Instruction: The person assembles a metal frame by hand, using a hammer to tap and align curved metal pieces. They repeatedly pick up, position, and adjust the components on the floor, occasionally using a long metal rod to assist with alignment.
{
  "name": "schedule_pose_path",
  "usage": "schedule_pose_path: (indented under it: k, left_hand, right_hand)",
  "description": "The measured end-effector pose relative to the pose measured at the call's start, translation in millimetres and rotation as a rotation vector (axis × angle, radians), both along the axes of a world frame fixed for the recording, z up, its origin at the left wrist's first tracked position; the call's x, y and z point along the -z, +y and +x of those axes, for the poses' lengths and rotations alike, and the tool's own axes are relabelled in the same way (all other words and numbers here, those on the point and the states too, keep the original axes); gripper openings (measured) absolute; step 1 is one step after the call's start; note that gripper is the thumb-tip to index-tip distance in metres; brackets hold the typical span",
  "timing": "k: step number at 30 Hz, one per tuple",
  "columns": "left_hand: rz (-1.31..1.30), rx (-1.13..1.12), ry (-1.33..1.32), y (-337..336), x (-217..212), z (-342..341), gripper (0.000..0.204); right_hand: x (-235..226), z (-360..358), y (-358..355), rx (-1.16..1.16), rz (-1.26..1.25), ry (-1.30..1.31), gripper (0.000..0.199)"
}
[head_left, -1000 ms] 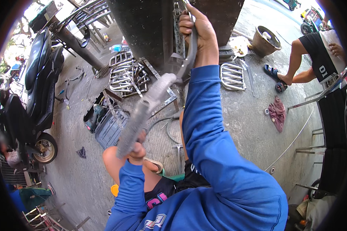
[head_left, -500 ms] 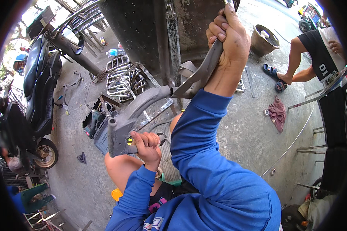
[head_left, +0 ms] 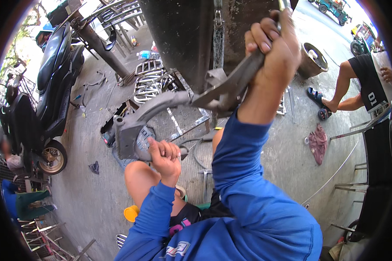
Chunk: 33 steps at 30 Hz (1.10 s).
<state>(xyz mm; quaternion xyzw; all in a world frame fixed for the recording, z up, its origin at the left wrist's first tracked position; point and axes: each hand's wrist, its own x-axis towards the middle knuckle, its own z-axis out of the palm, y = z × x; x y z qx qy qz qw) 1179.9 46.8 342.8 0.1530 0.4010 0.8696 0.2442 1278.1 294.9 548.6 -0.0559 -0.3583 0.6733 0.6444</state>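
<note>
A curved grey metal arm, with a short round tube at its left end and a flat angled plate towards its right, hangs before me, tilted up to the right. My right hand is wrapped round its upper right end, where a bright metal tip sticks out above the fingers. My left hand is closed just below the arm's left end, thumb on top. Next to that thumb shows a round grey printed disc, partly behind the metal arm. What the left fingers hold is hidden; a dark rounded piece pokes out beyond them.
An open tool case and a stack of shiny tubular racks stand past the arm. A black scooter is parked left. To the right are a pot, a maroon rag and a seated person's legs.
My view has shifted left. My right hand and the metal arm's upper end sit farther right. More of the printed disc shows beside my left hand, which stays by the arm's lower end.
</note>
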Motion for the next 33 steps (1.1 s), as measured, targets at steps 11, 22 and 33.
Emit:
schedule_pose_path:
  k: [11, 22, 33]
  left_hand:
    - [0.013, 0.313, 0.364, -65, -30, -46, 0.109]
    - [-0.177, 0.460, 0.414, -81, -21, -30, 0.065]
    - [0.016, 0.437, 0.165, -70, -15, -14, 0.052]
  right_hand:
    - [20, 18, 55, -0.570, -0.130, 0.224, 0.029]
    - [-29, 30, -39, -0.789, 0.287, 0.190, 0.028]
    - [-5, 41, -64, -0.472, 0.363, 0.364, 0.031]
